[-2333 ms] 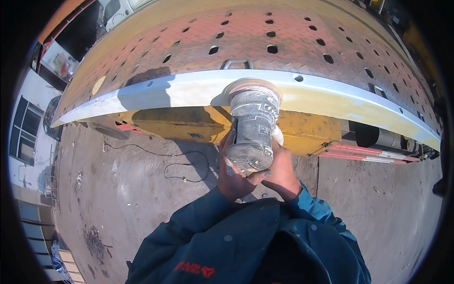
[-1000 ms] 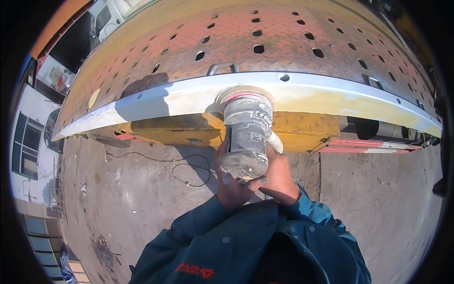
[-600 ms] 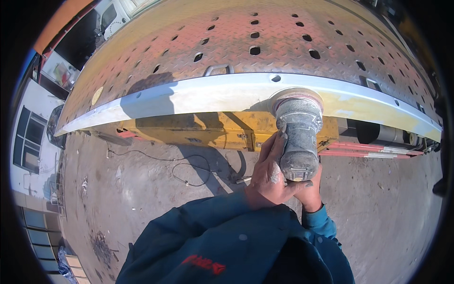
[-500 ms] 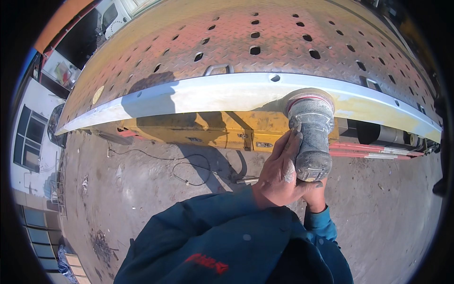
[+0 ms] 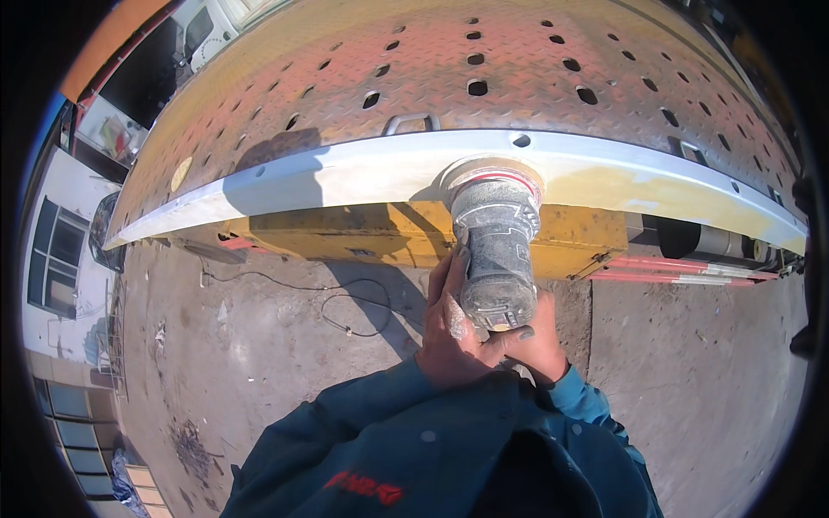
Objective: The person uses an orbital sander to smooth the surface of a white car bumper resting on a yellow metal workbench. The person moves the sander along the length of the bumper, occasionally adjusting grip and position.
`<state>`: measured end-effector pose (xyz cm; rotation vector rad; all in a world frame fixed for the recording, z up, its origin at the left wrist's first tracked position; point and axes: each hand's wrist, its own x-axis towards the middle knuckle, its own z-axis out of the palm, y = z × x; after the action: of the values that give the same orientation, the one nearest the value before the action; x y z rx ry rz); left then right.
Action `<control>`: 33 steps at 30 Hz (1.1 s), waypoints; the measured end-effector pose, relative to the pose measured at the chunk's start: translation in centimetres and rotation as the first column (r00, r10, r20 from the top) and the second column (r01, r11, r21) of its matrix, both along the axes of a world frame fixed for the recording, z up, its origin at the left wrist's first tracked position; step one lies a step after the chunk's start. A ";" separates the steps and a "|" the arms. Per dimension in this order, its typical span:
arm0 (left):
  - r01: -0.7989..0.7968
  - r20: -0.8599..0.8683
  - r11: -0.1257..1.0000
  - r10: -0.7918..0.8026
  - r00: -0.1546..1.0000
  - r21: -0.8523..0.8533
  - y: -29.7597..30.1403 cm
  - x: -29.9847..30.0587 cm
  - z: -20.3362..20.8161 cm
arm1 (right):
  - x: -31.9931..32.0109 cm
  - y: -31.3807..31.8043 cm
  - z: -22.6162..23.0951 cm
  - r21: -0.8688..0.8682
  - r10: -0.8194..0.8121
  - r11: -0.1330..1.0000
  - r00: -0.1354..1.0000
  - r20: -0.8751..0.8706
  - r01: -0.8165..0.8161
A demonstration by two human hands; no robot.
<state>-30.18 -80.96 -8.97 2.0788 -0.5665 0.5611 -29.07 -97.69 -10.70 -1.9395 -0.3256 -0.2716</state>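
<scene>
Sleeves (image 5: 363, 397) of a dark teal cloth jacket (image 5: 401, 453), which bears red lettering and an emblem, reach forward to two bare hands gripping one grey, dust-caked cylindrical power sander (image 5: 496, 259): the left hand (image 5: 451, 347) lays its fingers along the left side with the thumb across the rear end, while the right hand (image 5: 542, 345) clasps from the opposite side, most fingers hidden. Powder leaves the casing's markings unreadable, and the round, red-banded pad sits against a smooth white-and-yellow metal rail (image 5: 371, 177) along the near edge of a rust-red, diamond-textured steel platform (image 5: 423, 85) with oval holes.
</scene>
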 end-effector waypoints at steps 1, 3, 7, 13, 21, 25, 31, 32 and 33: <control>-0.026 0.007 1.000 0.026 1.000 0.008 0.8 -0.1 -0.2 | 0.0 0.9 0.7 -0.002 0.015 1.000 1.000 0.024 -0.015; -0.041 -0.041 0.998 0.039 0.998 -0.047 2.0 -0.2 -0.7 | 0.5 2.0 1.1 -0.001 0.048 0.999 0.998 0.038 -0.048; -0.064 -0.107 0.982 0.045 0.993 -0.179 3.3 -0.2 -3.0 | 0.9 3.2 1.4 0.055 0.095 0.994 0.995 0.009 -0.096; 0.020 0.017 0.997 -0.019 1.000 -0.074 1.2 0.7 -0.8 | 0.3 0.9 1.4 -0.005 -0.001 1.000 1.000 0.024 0.002; 0.181 0.210 0.983 -0.170 0.963 -0.034 -5.6 2.0 0.3 | -1.6 -4.2 -0.5 0.227 -0.188 0.956 0.982 -0.021 0.187; 0.218 0.132 0.976 -0.216 0.967 0.001 -6.7 1.8 1.7 | -1.9 -4.8 -1.6 0.332 -0.256 0.908 0.966 -0.045 0.256; 0.117 0.239 0.993 -0.110 0.965 -0.018 -3.2 2.1 0.3 | -0.5 -3.0 -1.3 0.123 -0.028 0.992 1.000 0.003 0.028; 0.098 0.274 0.995 -0.089 0.958 -0.018 -1.8 2.3 -1.2 | -0.1 -1.8 -1.2 0.074 -0.020 0.997 1.000 0.008 0.020; 0.055 0.231 0.998 -0.058 0.971 0.020 -0.4 1.9 -1.4 | 0.3 -0.5 -0.8 0.030 -0.021 0.999 1.000 0.011 0.020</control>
<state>-28.23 -81.32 -10.37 2.0160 -0.7629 0.7740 -28.75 -98.18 -11.49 -1.9139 -0.3072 -0.2990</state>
